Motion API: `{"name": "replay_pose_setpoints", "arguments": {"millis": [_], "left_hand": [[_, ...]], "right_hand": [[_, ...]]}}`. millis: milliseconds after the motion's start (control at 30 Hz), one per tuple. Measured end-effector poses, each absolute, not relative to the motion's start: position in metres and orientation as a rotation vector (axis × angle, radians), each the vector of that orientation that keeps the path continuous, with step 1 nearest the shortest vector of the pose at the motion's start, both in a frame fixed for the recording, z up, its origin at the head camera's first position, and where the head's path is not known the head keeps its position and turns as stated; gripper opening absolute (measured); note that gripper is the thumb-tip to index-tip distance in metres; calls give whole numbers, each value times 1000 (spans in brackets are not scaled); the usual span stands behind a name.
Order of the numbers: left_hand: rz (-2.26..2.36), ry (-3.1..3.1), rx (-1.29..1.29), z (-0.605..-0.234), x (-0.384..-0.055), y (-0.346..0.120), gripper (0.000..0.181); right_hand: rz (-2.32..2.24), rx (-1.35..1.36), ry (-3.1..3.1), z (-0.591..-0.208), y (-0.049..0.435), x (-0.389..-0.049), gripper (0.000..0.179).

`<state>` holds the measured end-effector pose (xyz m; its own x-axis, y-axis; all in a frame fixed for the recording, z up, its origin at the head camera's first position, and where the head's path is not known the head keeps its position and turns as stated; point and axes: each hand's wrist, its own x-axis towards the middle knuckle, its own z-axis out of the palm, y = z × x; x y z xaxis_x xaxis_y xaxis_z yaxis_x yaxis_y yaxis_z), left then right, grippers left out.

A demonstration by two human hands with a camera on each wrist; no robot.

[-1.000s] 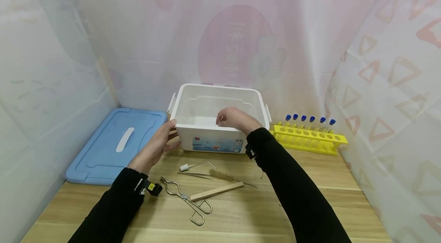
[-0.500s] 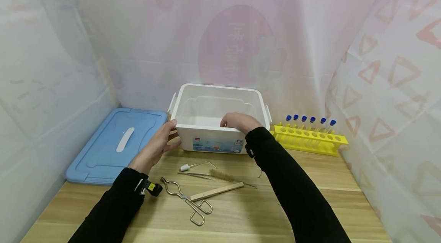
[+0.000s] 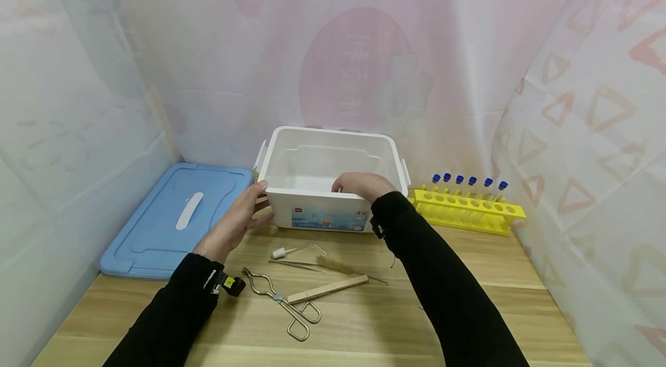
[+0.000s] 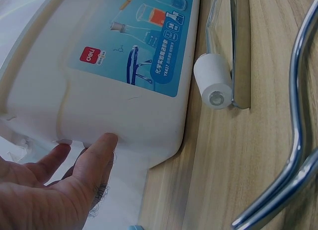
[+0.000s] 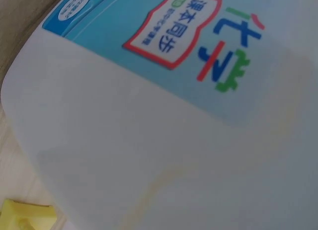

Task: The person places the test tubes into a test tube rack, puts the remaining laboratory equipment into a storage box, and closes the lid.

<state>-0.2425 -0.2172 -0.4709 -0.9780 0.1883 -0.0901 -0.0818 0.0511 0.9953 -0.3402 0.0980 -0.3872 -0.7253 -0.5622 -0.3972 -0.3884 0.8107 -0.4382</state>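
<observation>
In the head view a white plastic box [image 3: 281, 214] stands at the back, a blue picture label on its front wall. My left hand [image 3: 234, 219] rests against its front left corner, fingertips at the rim and thumb lower down. In the left wrist view the extended fingers [image 4: 102, 145] touch the box's side. My right hand [image 3: 364, 185] reaches over the front rim into the box, its fingertips hidden behind the wall; I cannot tell whether they hold anything. Only the box's labelled front and a corner of yellow plastic fill the right wrist view.
Before the box lie crucible tongs [image 3: 278, 298], a wooden test tube holder [image 3: 328, 289], a test tube brush [image 3: 335, 264], tweezers [image 4: 242, 66] and a white stopper [image 4: 213, 78] with a bent glass tube. A blue lid [image 3: 145, 222] lies left; a yellow rack [image 3: 465, 204] holds several blue-capped tubes right.
My right hand has lowered deeper into the box and moved slightly right, so its fingertips have gone out of sight. The left hand stays at the corner.
</observation>
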Motion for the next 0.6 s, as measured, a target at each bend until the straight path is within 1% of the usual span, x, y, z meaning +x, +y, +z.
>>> {"name": "replay_pose_setpoints", "arguments": {"millis": [67,233,467,600], "left_hand": [[2032,2129,112,-471,-242,-217,84],[2031,2130,101,-470,-243,-216,84],[2040,2117,69,-470,-245,-214,85],[2038,2118,70,-470,-243,-213,87]], "right_hand": [[-406,-755,2503,-389,96,-344,42],[-423,-828,2589,-392,91,-350,32],[-669,-811,2703,-390,96,-345,30],[-741,-856,2777,-385,99,-339,30]]}}
